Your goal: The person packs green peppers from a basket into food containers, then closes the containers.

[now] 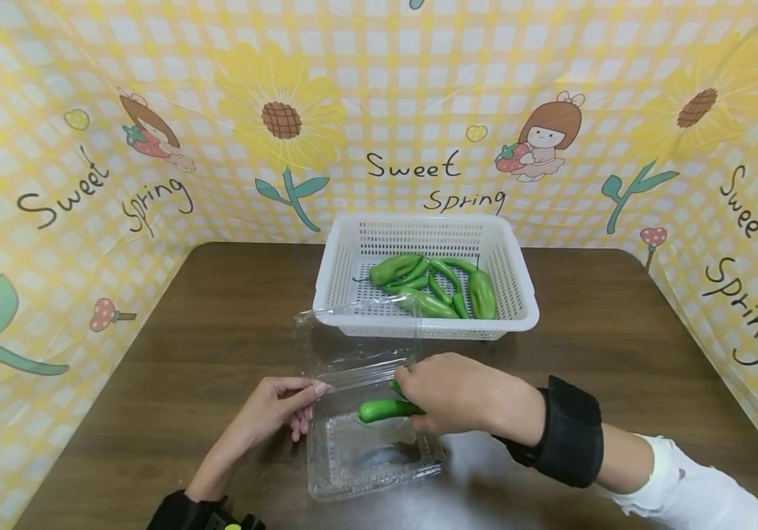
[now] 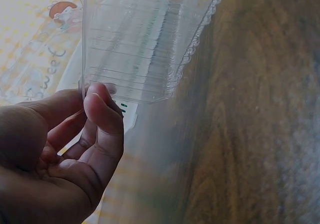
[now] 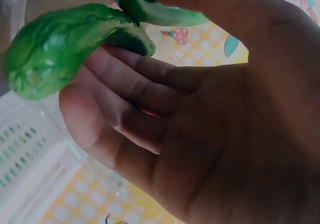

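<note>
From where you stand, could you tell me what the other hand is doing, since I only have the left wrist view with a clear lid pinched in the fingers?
Observer: The right hand holds green peppers over the open clear container.
Operator: Thank you; are more peppers waiting anywhere?
Observer: Yes, several lie in the white basket behind the container.
Operator: And is the left hand touching the tray itself?
Observer: No, the left hand pinches only the edge of the raised lid.

Green pepper point(image 1: 384, 409), white basket point(image 1: 419, 235)
</note>
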The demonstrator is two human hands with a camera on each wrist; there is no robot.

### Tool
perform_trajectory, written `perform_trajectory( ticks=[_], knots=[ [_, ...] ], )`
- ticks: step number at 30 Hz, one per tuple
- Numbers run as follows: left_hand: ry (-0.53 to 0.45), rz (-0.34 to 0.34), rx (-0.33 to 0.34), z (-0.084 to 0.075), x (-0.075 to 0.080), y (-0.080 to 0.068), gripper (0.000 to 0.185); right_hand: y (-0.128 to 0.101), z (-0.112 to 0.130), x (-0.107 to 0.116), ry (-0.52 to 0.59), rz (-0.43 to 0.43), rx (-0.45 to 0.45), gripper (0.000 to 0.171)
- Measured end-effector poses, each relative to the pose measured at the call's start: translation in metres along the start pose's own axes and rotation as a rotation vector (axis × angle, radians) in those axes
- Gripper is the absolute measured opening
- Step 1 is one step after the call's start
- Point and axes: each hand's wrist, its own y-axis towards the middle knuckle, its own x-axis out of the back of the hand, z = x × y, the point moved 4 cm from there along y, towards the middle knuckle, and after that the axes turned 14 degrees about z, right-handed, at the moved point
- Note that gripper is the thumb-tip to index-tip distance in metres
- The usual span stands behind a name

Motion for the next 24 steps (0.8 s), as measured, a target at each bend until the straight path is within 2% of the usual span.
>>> perform_trajectory(
  ticks=[3, 7, 11, 24],
  knots=[
    [0.007, -0.005, -0.003, 0.0, 0.0, 0.0, 0.034, 0.005, 0.005, -0.003, -0.04, -0.01, 0.021, 0.034],
    [0.013, -0.005, -0.005, -0.001, 0.0, 0.0, 0.034, 0.012, 0.012, -0.007, -0.067, 0.018, 0.035, 0.037],
    [0.01, -0.003, -0.008, 0.0, 0.0, 0.0, 0.034, 0.017, 0.018, -0.01, -0.072, 0.055, 0.043, 0.039],
    [0.0, -0.006, -0.003, 0.002, 0.0, 0.001, 0.035, 0.041, 0.037, -0.026, -0.115, 0.1, 0.125, 0.034]
  ],
)
